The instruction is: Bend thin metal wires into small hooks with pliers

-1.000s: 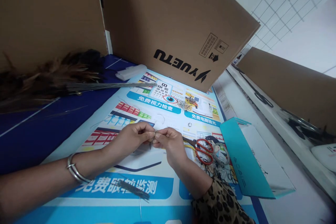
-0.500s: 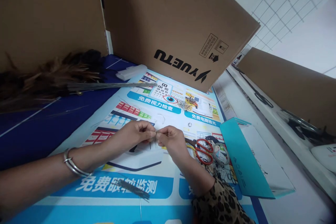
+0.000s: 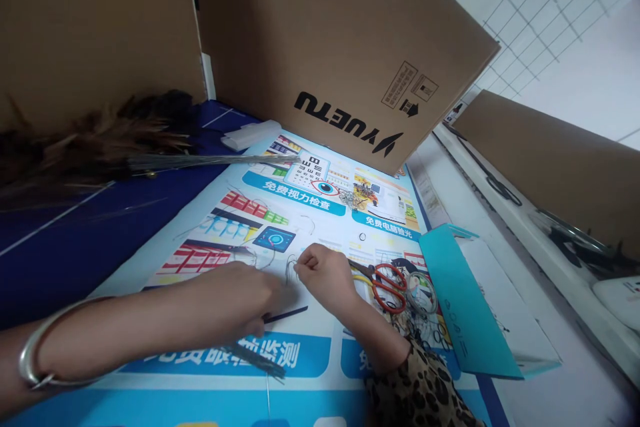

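My right hand [image 3: 326, 275] is pinched shut on a thin bent wire [image 3: 291, 267] just above the printed poster [image 3: 260, 213]. My left hand [image 3: 250, 300] has dropped low over the poster, knuckles up and fingers curled under, so I cannot see what it holds. A silver bangle [image 3: 37, 353] sits on my left wrist. A small bundle of dark wires [image 3: 253, 357] lies on the poster near my left forearm.
Red-handled scissors [image 3: 387, 287] and a roll of tape [image 3: 420, 290] lie right of my right hand, beside a teal paper bag [image 3: 470, 307]. A feather duster [image 3: 100, 147] lies at the left. Cardboard boxes [image 3: 340, 47] stand behind the poster.
My hands have come apart: the left hand has moved down and towards me over the poster, while the right hand stays in place with the wire.
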The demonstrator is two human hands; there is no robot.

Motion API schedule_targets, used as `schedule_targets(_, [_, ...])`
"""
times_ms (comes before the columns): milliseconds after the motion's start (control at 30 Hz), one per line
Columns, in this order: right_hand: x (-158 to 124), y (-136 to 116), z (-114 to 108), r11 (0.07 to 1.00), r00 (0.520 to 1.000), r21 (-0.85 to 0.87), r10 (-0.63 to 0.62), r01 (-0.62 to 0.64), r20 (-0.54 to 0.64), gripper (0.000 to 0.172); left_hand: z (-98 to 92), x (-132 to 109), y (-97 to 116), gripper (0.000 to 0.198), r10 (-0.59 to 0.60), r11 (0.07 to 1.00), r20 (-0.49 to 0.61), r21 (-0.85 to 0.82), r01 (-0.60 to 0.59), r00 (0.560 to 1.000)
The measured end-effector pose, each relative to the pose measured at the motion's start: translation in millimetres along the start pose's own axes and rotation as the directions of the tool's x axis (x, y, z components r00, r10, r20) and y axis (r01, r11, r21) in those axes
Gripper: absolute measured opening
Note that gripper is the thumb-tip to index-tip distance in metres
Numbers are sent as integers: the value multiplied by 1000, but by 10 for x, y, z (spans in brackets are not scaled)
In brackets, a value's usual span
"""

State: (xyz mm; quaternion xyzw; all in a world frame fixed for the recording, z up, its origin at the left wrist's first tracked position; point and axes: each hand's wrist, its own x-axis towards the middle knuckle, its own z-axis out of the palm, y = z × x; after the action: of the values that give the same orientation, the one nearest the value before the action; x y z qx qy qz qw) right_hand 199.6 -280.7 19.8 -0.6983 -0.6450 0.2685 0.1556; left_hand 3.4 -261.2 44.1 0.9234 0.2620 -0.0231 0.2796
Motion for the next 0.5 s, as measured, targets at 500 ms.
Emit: schedule_targets(500, [-4, -6, -64, 988, 989, -54, -148, 146, -22, 14, 110, -92, 148, 9, 130, 983, 73, 120, -138, 989])
